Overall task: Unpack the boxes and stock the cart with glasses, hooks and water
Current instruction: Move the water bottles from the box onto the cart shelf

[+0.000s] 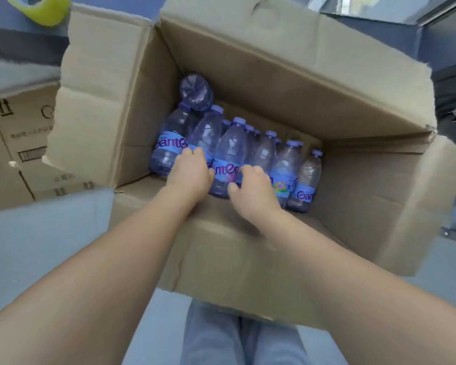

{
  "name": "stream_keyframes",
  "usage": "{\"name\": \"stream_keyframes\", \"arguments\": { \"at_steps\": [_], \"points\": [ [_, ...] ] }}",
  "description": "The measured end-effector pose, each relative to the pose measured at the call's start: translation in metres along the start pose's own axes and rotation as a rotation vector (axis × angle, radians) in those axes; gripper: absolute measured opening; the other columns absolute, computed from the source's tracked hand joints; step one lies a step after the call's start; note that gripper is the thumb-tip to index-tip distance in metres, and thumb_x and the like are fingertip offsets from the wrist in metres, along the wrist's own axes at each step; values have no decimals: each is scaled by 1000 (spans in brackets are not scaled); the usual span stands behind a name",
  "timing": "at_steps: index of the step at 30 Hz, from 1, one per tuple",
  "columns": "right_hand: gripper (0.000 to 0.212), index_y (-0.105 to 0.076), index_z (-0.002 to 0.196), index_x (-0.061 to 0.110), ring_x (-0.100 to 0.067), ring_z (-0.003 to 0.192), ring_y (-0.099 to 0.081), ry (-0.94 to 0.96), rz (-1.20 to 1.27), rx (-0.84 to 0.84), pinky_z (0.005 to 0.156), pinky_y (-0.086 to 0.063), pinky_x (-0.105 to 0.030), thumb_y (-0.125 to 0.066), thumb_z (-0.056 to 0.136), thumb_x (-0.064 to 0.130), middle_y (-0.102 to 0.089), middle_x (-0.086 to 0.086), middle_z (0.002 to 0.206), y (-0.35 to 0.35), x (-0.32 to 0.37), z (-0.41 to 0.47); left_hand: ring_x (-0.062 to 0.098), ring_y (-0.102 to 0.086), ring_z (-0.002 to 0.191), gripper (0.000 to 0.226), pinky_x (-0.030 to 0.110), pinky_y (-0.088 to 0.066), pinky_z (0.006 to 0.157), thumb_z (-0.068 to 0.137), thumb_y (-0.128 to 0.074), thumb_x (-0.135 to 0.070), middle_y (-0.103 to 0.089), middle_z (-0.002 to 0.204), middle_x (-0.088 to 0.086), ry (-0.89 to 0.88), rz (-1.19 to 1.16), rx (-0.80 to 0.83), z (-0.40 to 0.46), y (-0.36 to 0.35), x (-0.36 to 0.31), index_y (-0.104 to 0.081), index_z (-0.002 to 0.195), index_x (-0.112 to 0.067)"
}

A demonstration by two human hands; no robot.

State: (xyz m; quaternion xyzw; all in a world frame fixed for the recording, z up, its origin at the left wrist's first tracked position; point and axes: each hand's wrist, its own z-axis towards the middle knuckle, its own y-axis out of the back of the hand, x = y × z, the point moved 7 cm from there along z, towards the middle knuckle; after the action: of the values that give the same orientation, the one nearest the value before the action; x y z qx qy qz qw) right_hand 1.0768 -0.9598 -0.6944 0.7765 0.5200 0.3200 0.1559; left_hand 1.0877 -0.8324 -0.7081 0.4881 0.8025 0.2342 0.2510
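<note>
An open cardboard box (261, 83) stands in front of me with its flaps spread. Several small water bottles (229, 146) with blue labels and pale purple caps stand in a row inside, and one more bottle (196, 91) lies on top at the back. Both my hands reach into the box. My left hand (191, 171) curls its fingers over a bottle near the left of the row. My right hand (253, 188) grips a bottle near the middle, thumb on the near side. The fingertips of both hands are partly hidden behind the bottles.
A second, closed cardboard box (13, 151) sits on the floor to the left. A yellow-green tape roll (41, 9) lies at the top left. Dark furniture or equipment (448, 83) stands to the right of the box. My legs (242, 338) are below the box.
</note>
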Motion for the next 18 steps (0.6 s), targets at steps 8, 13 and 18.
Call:
{"name": "stream_keyframes", "arguments": {
  "at_steps": [8, 13, 18],
  "points": [
    [61, -35, 130, 5, -31, 116, -51, -286, 394, -20, 87, -43, -33, -66, 84, 29, -46, -14, 132, -46, -44, 115, 38, -29, 132, 71, 40, -26, 108, 91, -58, -26, -28, 143, 23, -29, -62, -104, 115, -31, -2, -18, 145, -1],
    [78, -29, 128, 10, -30, 112, -53, -300, 517, 7, 85, -47, -35, -78, 72, 33, -47, -13, 130, -69, -43, 141, 36, -27, 134, 83, 39, -25, 109, 91, -57, -30, -24, 147, 22, 46, -42, -166, 139, -37, -2, -4, 148, -1],
    [85, -25, 133, 10, -30, 113, -53, -334, 551, 8, 77, -41, -29, -80, 72, 30, -44, -12, 133, -80, -46, 142, 35, -31, 129, 79, 38, -30, 105, 77, -72, -41, -32, 138, 19, 67, 3, -170, 147, -26, 6, -36, 134, 1]
  ]
}}
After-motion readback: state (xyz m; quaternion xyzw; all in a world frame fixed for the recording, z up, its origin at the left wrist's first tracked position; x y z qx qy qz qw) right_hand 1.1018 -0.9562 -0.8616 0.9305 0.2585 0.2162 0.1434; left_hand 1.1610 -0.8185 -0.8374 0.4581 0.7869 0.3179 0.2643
